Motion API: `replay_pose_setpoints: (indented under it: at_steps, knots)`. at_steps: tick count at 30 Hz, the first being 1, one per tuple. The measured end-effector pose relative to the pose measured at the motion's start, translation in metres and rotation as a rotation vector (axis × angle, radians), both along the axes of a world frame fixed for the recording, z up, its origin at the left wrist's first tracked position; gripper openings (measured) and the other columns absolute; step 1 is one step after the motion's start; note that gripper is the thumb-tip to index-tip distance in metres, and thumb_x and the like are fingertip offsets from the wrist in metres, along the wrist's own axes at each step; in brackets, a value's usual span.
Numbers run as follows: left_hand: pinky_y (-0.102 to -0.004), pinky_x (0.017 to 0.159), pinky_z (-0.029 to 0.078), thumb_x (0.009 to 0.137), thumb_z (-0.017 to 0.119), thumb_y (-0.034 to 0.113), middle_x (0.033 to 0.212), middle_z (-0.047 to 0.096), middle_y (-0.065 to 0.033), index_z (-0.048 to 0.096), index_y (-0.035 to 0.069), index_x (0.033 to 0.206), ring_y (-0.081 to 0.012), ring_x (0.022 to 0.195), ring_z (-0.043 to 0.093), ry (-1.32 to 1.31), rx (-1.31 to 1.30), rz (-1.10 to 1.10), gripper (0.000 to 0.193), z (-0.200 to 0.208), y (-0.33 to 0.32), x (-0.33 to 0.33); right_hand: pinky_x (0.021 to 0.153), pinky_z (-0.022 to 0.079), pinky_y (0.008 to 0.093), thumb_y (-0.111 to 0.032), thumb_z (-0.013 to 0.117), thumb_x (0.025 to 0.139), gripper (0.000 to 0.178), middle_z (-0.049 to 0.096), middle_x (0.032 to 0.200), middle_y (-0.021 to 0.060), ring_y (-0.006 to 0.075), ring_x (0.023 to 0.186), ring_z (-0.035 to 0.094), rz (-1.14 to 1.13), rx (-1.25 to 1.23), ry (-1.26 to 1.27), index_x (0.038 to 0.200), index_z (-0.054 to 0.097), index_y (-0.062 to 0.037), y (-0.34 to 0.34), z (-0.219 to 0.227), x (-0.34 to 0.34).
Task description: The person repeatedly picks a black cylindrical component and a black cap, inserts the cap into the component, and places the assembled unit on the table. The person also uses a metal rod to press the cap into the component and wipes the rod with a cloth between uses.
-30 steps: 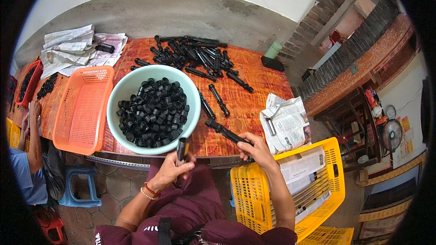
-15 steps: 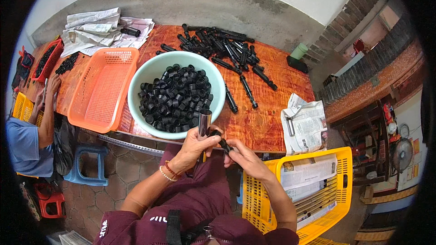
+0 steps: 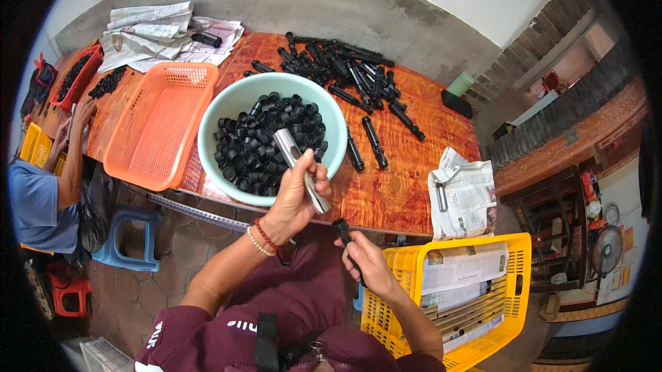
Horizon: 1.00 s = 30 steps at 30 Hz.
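Observation:
My left hand point(image 3: 292, 201) is closed around a shiny metal tube point(image 3: 285, 143), which tilts over the near rim of a pale green bowl point(image 3: 208, 158). The bowl is heaped with short black rings point(image 3: 252, 155). Lower and to the right, my right hand point(image 3: 369, 266) grips a black cylindrical part point(image 3: 340, 227) with its wider end up, in front of the table edge. The tube and the black part are apart. Fingers cover the middle of the tube and the lower portion of the black part.
Long black parts point(image 3: 345, 72) lie piled on the wooden table point(image 3: 407, 186). An orange basket point(image 3: 148, 172) stands left of the bowl. At the right, a yellow crate point(image 3: 518, 262) holds newspaper and rows of tubes. Another person point(image 3: 41, 199) sits at far left, near a blue stool point(image 3: 127, 255).
My hands have separated. The left has turned the tube from upright to slanting, toward the bowl. My right hand has moved down with the black part, away from the tube.

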<state>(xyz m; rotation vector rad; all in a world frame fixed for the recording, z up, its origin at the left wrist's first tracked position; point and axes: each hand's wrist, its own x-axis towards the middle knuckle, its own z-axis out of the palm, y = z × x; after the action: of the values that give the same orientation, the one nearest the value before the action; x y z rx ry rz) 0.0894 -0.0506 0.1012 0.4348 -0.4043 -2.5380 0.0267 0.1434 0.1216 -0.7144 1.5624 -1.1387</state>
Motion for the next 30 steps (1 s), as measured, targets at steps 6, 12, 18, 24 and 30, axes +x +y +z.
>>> replay_pose_setpoints:
  at_steps: [6, 12, 18, 24, 30]
  knots:
    - [-0.0221, 0.050, 0.036, 0.091, 0.059, 0.032, 0.066, 0.043, 0.0005, 0.045, 0.013, 0.076, -0.0090, 0.055, 0.040, 0.039, 0.103, -0.090, 0.028, -0.006, 0.018, -0.004, 0.049, 0.035, 0.0189, -0.028, 0.037, 0.099, 0.034, 0.046, 0.068, -0.0016, 0.0045, 0.054, 0.041, 0.016, -0.022, 0.135, 0.115, 0.052, -0.0016, -0.008, -0.001, 0.001]
    - [-0.0220, 0.050, 0.040, 0.092, 0.057, 0.031, 0.069, 0.047, -0.0009, 0.042, 0.012, 0.080, -0.0094, 0.056, 0.045, 0.011, -0.069, -0.103, 0.027, -0.012, 0.028, -0.005, 0.049, 0.038, 0.0244, -0.033, 0.040, 0.098, 0.036, 0.047, 0.064, 0.0000, 0.0082, 0.053, 0.045, -0.049, -0.021, 0.138, 0.105, 0.055, -0.0006, -0.012, -0.010, 0.003]
    - [-0.0269, 0.062, 0.047, 0.091, 0.059, 0.030, 0.079, 0.047, -0.0008, 0.042, 0.013, 0.085, -0.0117, 0.071, 0.049, 0.032, -0.223, -0.175, 0.025, -0.020, 0.041, -0.007, 0.044, 0.033, 0.0217, -0.032, 0.044, 0.097, 0.031, 0.047, 0.064, -0.0003, 0.0057, 0.050, 0.042, -0.144, -0.061, 0.003, 0.083, 0.047, -0.0052, -0.009, -0.022, 0.004]
    - [-0.0288, 0.063, 0.046, 0.087, 0.063, 0.041, 0.072, 0.042, 0.0013, 0.045, 0.012, 0.082, -0.0116, 0.067, 0.046, -0.061, -0.255, -0.066, 0.034, -0.027, 0.042, -0.010, 0.047, 0.034, 0.0200, -0.028, 0.044, 0.095, 0.028, 0.048, 0.068, -0.0007, 0.0055, 0.053, 0.042, -0.115, -0.061, 0.024, 0.100, 0.054, -0.0026, -0.010, -0.025, 0.002]
    - [-0.0279, 0.061, 0.046, 0.088, 0.060, 0.044, 0.074, 0.043, 0.0008, 0.045, 0.012, 0.087, -0.0111, 0.066, 0.046, -0.161, -0.286, 0.019, 0.035, -0.022, 0.049, -0.009, 0.054, 0.038, 0.0290, -0.023, 0.047, 0.092, 0.023, 0.050, 0.067, 0.0076, 0.0150, 0.058, 0.048, -0.146, -0.076, 0.341, 0.095, 0.051, -0.0006, -0.011, -0.036, 0.005]
